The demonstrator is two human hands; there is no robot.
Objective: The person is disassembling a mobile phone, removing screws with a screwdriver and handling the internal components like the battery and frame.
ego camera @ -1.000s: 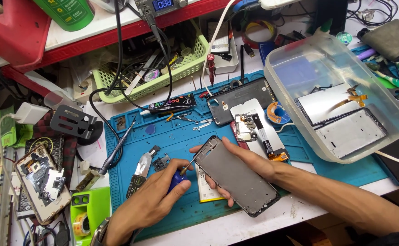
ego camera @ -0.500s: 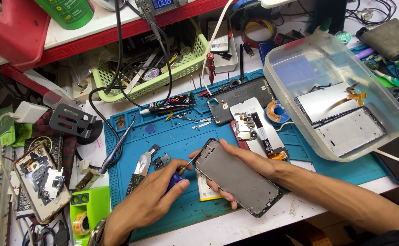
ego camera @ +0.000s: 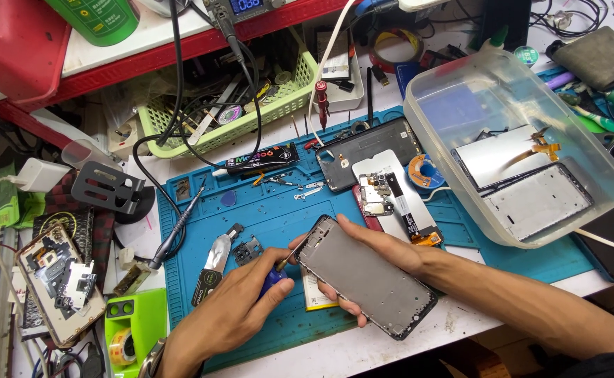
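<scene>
My right hand (ego camera: 384,246) grips a stripped grey phone frame (ego camera: 366,278), tilted over the front edge of a blue work mat (ego camera: 265,210). Its thumb lies along the top edge and its fingers curl underneath. My left hand (ego camera: 226,316) holds a small blue-handled screwdriver (ego camera: 276,278). The screwdriver's tip points at the frame's upper left corner. A yellowish battery (ego camera: 315,295) lies on the mat, partly under the frame.
A black back cover (ego camera: 370,148), a circuit board (ego camera: 391,196), a pry tool (ego camera: 212,267) and loose small parts lie on the mat. A clear plastic tub (ego camera: 426,119) holding screens stands at right. A green basket (ego camera: 279,105) is behind; another opened phone (ego camera: 58,283) lies at left.
The phone frame has shifted slightly to the right and nearer in my right hand. My left hand keeps the screwdriver at the same corner.
</scene>
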